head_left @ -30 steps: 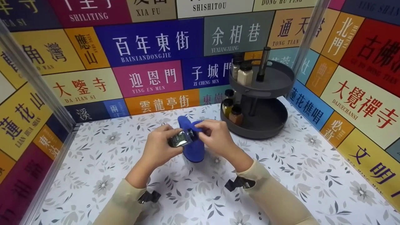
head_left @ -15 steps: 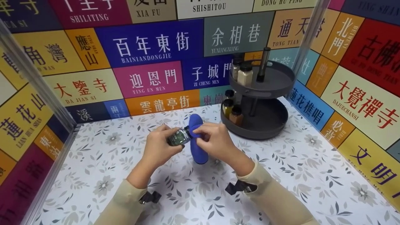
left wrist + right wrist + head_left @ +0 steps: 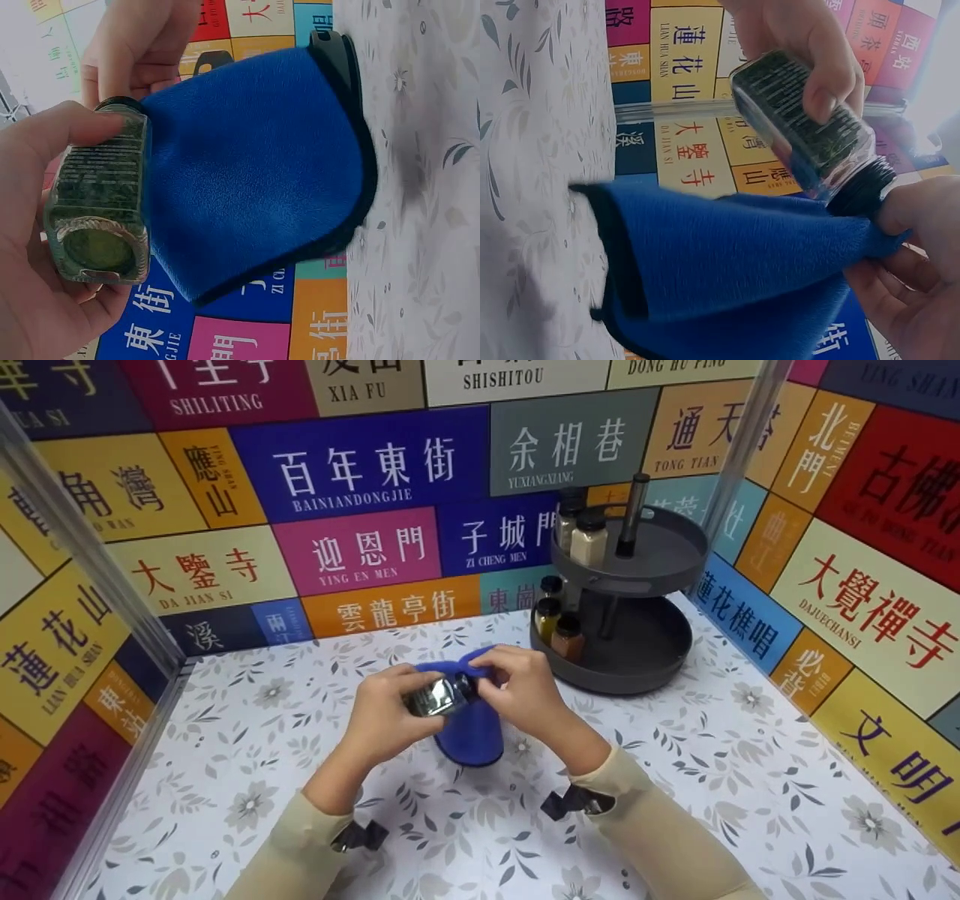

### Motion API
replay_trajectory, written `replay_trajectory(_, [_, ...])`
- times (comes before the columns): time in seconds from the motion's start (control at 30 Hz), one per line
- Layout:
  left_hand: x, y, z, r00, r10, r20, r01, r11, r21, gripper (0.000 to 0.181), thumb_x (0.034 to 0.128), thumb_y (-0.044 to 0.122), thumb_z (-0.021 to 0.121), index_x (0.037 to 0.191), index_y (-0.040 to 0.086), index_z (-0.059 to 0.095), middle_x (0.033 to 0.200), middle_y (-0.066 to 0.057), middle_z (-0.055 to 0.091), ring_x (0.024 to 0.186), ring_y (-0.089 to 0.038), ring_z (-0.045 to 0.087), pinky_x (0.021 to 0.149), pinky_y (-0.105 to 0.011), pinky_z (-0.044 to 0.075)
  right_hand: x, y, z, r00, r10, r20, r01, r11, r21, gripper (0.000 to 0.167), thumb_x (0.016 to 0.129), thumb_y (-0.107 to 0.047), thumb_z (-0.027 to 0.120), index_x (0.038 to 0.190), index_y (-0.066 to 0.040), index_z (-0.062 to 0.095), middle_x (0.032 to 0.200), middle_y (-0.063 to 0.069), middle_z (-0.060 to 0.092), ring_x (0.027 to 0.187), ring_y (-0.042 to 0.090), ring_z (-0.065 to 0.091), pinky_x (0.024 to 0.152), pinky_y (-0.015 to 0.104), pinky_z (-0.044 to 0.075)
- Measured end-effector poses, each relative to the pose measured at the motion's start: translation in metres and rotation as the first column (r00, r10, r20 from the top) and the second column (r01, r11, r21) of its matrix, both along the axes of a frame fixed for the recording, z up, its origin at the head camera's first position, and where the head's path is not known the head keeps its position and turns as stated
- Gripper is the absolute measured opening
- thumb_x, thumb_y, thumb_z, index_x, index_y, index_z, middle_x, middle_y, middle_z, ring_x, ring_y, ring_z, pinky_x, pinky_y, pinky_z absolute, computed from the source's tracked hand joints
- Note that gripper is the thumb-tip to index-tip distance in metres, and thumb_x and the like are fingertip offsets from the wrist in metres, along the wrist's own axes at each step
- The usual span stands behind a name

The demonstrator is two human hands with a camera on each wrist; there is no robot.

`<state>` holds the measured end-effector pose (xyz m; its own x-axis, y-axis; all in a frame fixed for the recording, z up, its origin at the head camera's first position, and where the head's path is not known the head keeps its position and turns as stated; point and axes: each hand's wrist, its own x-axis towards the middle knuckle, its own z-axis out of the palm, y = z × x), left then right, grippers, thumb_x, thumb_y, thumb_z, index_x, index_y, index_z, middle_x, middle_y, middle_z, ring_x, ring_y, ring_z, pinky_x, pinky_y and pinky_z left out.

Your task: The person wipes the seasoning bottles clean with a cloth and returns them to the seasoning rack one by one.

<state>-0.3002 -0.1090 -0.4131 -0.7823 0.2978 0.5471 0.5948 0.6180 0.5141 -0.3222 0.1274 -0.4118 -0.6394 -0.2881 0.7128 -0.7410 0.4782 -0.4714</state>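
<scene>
My left hand (image 3: 384,706) grips a square glass spice jar (image 3: 435,699) full of dark green flakes, tilted in the air with its black cap (image 3: 862,189) toward the right hand. Printed lines run along one side of the jar (image 3: 101,176). A blue cleaning cloth (image 3: 471,739) with dark edging hangs from the pinching fingers of my right hand (image 3: 521,686), right at the cap. In the right wrist view the cloth (image 3: 742,255) drapes down in folds, and the right thumb lies beside the cap.
A dark two-tier round rack (image 3: 622,675) stands at the back right. Its upper tier carries jars, one with pale contents (image 3: 589,540); the lower tier has several more, including a reddish-brown one (image 3: 567,637). Sign-printed walls (image 3: 360,457) enclose the floral-patterned table (image 3: 247,810).
The cloth has swung about: half a second ago it covered the cap and hung narrow to the right; now it spreads wider behind and below the jar, with the cap showing. Both hands barely shift.
</scene>
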Motion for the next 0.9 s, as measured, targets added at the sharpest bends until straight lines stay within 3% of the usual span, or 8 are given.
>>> replay_trajectory(0.27, [0.002,-0.003,0.003,0.995,0.084,0.054,-0.09,0.99,0.111,0.048,0.0708,0.02,0.092,0.118,0.016,0.083,0.095,-0.003,0.074,0.082,-0.016,0.064,0.071,-0.033,0.057,0.005,0.001,0.002,0.999,0.034,-0.026,-0.033,0.999,0.029,0.016,0.082,0.002,0.073,0.092,-0.006,0.083,0.086,0.007,0.078,0.065,0.012,0.064,0.06,0.023,0.054])
replay_trajectory(0.47, [0.002,0.0,0.006,0.988,0.138,0.072,-0.143,0.988,0.055,0.052,0.0697,0.019,0.093,0.121,0.013,0.082,0.095,-0.004,0.072,0.083,-0.019,0.062,0.073,-0.034,0.054,0.014,0.0,0.009,0.99,0.086,-0.111,-0.082,0.996,0.039,0.019,0.08,0.002,0.074,0.093,-0.006,0.084,0.084,0.007,0.078,0.065,0.014,0.064,0.059,0.025,0.056])
replay_trajectory(0.6, [0.002,0.003,0.006,0.985,0.15,0.08,-0.15,0.989,-0.006,0.054,0.0694,0.017,0.093,0.122,0.012,0.081,0.095,-0.005,0.071,0.083,-0.02,0.062,0.073,-0.035,0.053,0.013,-0.001,0.008,0.982,0.113,-0.15,-0.108,0.993,0.036,0.02,0.081,0.003,0.074,0.097,-0.006,0.084,0.086,0.008,0.078,0.068,0.015,0.067,0.062,0.026,0.058])
replay_trajectory(0.73, [0.005,0.005,0.006,0.986,0.151,0.075,-0.149,0.988,-0.032,0.056,0.0694,0.015,0.094,0.124,0.013,0.081,0.094,-0.004,0.07,0.081,-0.019,0.061,0.071,-0.035,0.054,0.009,-0.001,0.004,0.984,0.11,-0.14,-0.111,0.994,0.004,0.022,0.084,0.004,0.074,0.099,-0.007,0.084,0.089,0.006,0.079,0.073,0.015,0.069,0.066,0.026,0.06])
replay_trajectory(0.9, [0.009,0.008,0.006,0.993,0.095,0.07,-0.093,0.995,-0.028,0.053,0.0709,0.016,0.093,0.122,0.014,0.082,0.097,-0.003,0.072,0.082,-0.016,0.063,0.072,-0.034,0.055,0.002,0.001,0.0,0.987,0.091,-0.132,-0.098,0.994,-0.046,0.022,0.087,0.005,0.073,0.1,-0.008,0.085,0.092,0.005,0.08,0.078,0.014,0.072,0.069,0.026,0.061])
